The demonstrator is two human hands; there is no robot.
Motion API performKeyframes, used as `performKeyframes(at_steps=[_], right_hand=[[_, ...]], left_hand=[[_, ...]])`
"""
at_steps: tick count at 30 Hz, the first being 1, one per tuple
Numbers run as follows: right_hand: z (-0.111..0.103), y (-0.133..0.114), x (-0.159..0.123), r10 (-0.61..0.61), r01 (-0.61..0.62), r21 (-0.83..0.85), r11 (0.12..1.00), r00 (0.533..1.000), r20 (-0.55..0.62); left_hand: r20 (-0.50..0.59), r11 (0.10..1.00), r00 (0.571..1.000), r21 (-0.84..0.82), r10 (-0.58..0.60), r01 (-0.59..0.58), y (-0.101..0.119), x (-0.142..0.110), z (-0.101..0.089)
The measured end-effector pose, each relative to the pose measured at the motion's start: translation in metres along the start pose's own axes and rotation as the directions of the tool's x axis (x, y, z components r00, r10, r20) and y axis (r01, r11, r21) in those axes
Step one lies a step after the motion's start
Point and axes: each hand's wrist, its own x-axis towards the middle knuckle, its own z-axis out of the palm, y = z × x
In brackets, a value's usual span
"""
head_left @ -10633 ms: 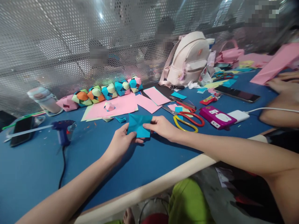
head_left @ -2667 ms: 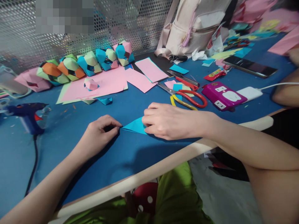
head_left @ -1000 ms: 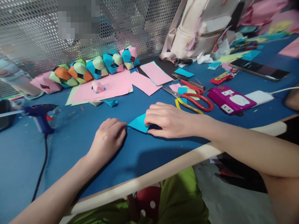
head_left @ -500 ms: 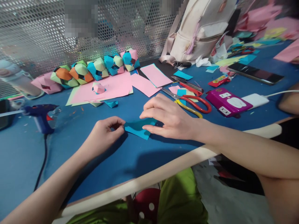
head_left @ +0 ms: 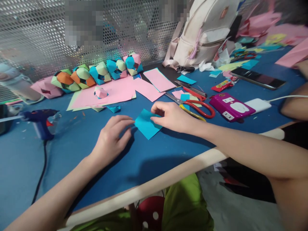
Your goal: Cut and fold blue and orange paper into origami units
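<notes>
Since half a second ago, the blue square [head_left: 147,128] is opened out from its bent shape and is now spread on the counter [head_left: 120,176] between the hands. The fingers of the left hand [head_left: 113,139] are held loosely apart at its left corner; contact cannot be told. Its right side is covered by the right hand [head_left: 174,117], thumb laid on top; whether it is pinched cannot be told. Scissors [head_left: 202,109] are seen just beyond.

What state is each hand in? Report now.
Left hand: open, at the left corner of the paper; contact unclear.
Right hand: curled over the paper; whether it grips cannot be told.
</notes>
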Motion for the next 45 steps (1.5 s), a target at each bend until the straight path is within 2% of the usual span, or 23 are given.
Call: performKeyframes(at_steps=[2, 4, 6, 9, 13, 17, 19, 21, 25, 28, 32, 35, 37, 38, 41, 43, 45], right_hand=[[-0.001, 0.001, 0.001, 0.037, -0.035, -0.054, 0.998, 0.999, 0.039], [-0.001, 0.001, 0.001, 0.065, -0.057, -0.104, 0.993, 0.995, 0.073], [0.002, 0.003, 0.002, 0.065, -0.057, -0.111, 0.992, 0.995, 0.076], [0.006, 0.008, 0.004, -0.002, 0.002, -0.018, 1.000, 1.000, 0.018], [0.008, 0.013, 0.005, -0.204, 0.204, 0.053, 0.978, 0.979, 0.002], [0.005, 0.015, 0.001, -0.463, 0.468, -0.026, 0.883, 0.879, 0.117], [0.006, 0.015, -0.002, -0.505, 0.519, -0.064, 0.852, 0.848, 0.161], [0.009, 0.013, -0.005, -0.459, 0.477, -0.104, 0.873, 0.874, 0.159], [0.018, 0.009, -0.005, -0.217, 0.214, -0.138, 0.967, 0.976, -0.007], [0.020, 0.009, 0.000, -0.085, 0.077, -0.093, 0.993, 0.993, -0.077], [0.017, 0.017, 0.006, -0.058, 0.052, -0.059, 0.997, 0.994, -0.095], [0.017, 0.024, 0.004, -0.136, 0.129, -0.065, 0.990, 0.983, -0.123], [0.019, 0.027, 0.000, -0.281, 0.273, -0.091, 0.958, 0.954, -0.100], [0.019, 0.029, -0.002, -0.377, 0.369, -0.109, 0.923, 0.924, -0.067], [0.018, 0.031, -0.007, -0.624, 0.623, -0.166, 0.764, 0.780, 0.054], [0.015, 0.031, -0.009, -0.693, 0.697, -0.201, 0.689, 0.714, 0.099], [0.013, 0.031, -0.010, -0.721, 0.727, -0.234, 0.646, 0.681, 0.126]], left_hand=[[0.072, 0.991, 0.988, -0.006, 0.134, -0.134, 0.002, -0.003, 0.005], [0.141, 0.979, 0.969, -0.010, 0.201, -0.202, 0.003, -0.004, 0.010], [0.191, 0.975, 0.957, -0.001, 0.218, -0.222, 0.002, -0.004, 0.013], [0.219, 0.974, 0.951, 0.012, 0.218, -0.226, 0.001, -0.003, 0.015], [0.194, 0.970, 0.953, 0.024, 0.233, -0.242, -0.001, -0.003, 0.015], [0.150, 0.969, 0.961, 0.055, 0.230, -0.241, -0.001, -0.004, 0.017], [0.147, 0.970, 0.964, 0.066, 0.221, -0.232, 0.000, -0.004, 0.017], [0.155, 0.972, 0.965, 0.065, 0.212, -0.224, 0.001, -0.004, 0.017], [0.181, 0.972, 0.962, 0.079, 0.204, -0.221, 0.001, -0.004, 0.016], [0.181, 0.966, 0.960, 0.107, 0.215, -0.236, 0.001, -0.004, 0.016], [0.173, 0.958, 0.960, 0.145, 0.223, -0.248, 0.000, -0.005, 0.017], [0.167, 0.954, 0.960, 0.161, 0.225, -0.252, 0.000, -0.006, 0.017], [0.173, 0.952, 0.959, 0.168, 0.226, -0.255, 0.001, -0.006, 0.016], [0.173, 0.952, 0.959, 0.172, 0.222, -0.252, 0.001, -0.006, 0.016], [0.160, 0.953, 0.963, 0.183, 0.215, -0.243, 0.001, -0.007, 0.015], [0.137, 0.960, 0.969, 0.168, 0.204, -0.225, 0.001, -0.007, 0.015], [0.110, 0.975, 0.979, 0.125, 0.170, -0.183, 0.000, -0.007, 0.015]])
